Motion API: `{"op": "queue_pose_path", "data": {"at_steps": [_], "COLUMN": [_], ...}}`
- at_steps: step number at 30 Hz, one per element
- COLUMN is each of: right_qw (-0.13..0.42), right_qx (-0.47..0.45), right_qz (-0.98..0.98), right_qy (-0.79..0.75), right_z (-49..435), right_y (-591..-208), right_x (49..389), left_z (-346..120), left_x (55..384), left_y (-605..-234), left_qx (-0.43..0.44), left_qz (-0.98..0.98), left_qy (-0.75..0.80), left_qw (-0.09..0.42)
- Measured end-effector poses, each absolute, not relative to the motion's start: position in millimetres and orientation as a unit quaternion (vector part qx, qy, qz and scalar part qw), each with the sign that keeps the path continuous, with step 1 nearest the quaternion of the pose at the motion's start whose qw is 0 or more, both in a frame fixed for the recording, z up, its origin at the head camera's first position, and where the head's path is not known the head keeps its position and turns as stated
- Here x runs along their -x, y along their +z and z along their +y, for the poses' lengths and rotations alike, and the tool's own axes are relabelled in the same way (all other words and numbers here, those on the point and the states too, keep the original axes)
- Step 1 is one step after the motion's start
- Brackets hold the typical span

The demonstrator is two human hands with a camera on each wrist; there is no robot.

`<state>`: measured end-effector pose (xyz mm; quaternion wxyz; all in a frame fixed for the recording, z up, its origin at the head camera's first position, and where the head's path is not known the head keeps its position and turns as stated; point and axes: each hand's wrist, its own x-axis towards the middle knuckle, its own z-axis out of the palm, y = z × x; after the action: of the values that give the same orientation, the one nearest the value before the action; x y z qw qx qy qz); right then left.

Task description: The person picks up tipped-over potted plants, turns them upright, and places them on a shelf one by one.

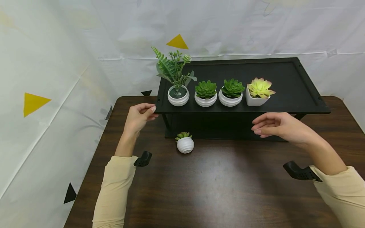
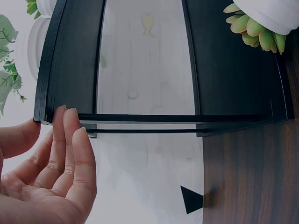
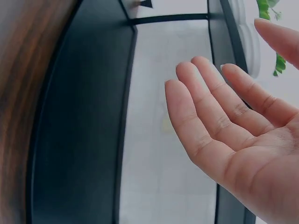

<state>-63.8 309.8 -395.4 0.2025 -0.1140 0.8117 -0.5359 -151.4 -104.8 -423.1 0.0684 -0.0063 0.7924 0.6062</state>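
A black two-tier shelf [image 1: 288, 85] stands on the table. My left hand [image 1: 139, 115] pinches its upper left front corner; in the left wrist view the thumb is at the board's edge and the fingers [image 2: 72, 140] are beneath it. My right hand [image 1: 275, 125] hovers in front of the shelf near its right side, fingers relaxed and holding nothing. Along the upper board's front stand a tall fern-like plant in a white pot [image 1: 178, 96], two green succulents [image 1: 206, 90] [image 1: 233, 88] in round white pots, and a yellow-green succulent [image 1: 260, 88] in a square white pot.
A small potted succulent [image 1: 185, 145] sits on the dark wooden table [image 1: 211, 190], by the front left of the lower board [image 1: 214, 126]. Behind and to the left hangs white sheeting [image 1: 114, 41] with yellow and black triangles on it.
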Motion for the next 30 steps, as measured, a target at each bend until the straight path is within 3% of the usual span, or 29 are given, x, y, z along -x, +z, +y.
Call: {"op": "queue_pose_path", "data": {"at_steps": [30], "right_qw": [0.3], "right_qx": [0.083], "right_qz": [0.754], "right_qy": [-0.579], "right_z": [244.4], "right_y": [-463.2], "right_x": [73.6], "left_z": [-105.2], "left_x": [152.7], "left_y": [-424.2], "left_qx": [0.004], "left_qz": [0.793], "left_qy": [0.604], "left_qw": [0.075]}}
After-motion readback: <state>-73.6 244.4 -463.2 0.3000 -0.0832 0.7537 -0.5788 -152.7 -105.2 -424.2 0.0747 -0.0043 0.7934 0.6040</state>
